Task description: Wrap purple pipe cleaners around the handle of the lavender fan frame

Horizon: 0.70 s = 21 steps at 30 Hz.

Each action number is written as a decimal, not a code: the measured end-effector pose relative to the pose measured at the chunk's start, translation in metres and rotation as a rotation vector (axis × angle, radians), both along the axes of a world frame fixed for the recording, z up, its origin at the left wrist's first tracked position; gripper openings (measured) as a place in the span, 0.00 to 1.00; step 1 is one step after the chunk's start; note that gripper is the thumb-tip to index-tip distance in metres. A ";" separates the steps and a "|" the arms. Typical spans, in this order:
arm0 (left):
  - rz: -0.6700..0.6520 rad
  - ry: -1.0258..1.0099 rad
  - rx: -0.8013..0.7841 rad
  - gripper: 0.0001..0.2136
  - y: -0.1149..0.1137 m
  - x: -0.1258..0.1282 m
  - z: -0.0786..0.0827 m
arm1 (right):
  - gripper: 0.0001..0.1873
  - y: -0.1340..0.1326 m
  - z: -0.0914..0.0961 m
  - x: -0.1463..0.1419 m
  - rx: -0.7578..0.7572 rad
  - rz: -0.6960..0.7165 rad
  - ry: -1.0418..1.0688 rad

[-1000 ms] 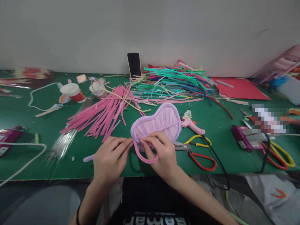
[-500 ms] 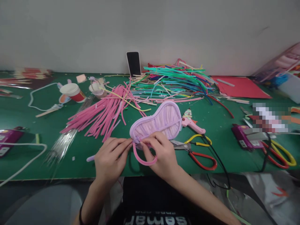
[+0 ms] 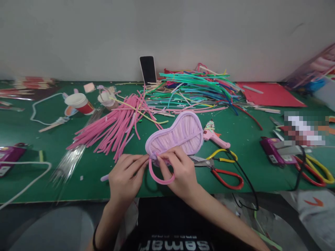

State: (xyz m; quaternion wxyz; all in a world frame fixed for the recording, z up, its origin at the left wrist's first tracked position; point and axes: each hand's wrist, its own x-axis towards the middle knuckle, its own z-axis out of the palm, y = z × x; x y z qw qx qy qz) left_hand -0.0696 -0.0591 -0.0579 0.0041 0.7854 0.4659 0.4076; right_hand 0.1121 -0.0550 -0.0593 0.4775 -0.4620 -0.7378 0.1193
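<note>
A lilac sole-shaped piece made of pipe cleaners [image 3: 174, 137] is tilted up in front of me, its thick rim enclosing wrapped strands. My left hand [image 3: 129, 174] is closed, its fingertips pinched at the lower left end of this piece. A lilac pipe cleaner [image 3: 104, 178] pokes out behind that hand and appears held in it. My right hand [image 3: 180, 170] is closed at the piece's lower edge, gripping a bent pink pipe cleaner [image 3: 158, 179] that curves below in a loop. Fingers hide the exact join between them.
Scissors with red and yellow handles [image 3: 209, 162] and a pink glue gun [image 3: 216, 138] lie right of the piece. Pink pipe cleaners [image 3: 110, 127] spread at left, coloured ones [image 3: 193, 87] behind. A paper cup [image 3: 81, 104], a phone [image 3: 148, 69] and a purple device [image 3: 276, 151] stand around.
My left hand has shifted slightly right, and the lilac end behind it moved along. Both hands keep their pinch, and the view has turned a little.
</note>
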 end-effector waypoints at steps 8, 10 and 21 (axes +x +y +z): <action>0.039 -0.100 -0.048 0.06 0.001 0.002 -0.010 | 0.08 0.006 0.001 0.006 -0.028 0.039 -0.084; 0.043 -0.109 -0.061 0.06 0.001 0.002 -0.013 | 0.09 0.007 0.002 0.009 -0.043 0.065 -0.108; 0.046 -0.173 -0.073 0.06 0.000 0.003 -0.021 | 0.09 0.005 0.001 0.004 0.121 0.005 -0.180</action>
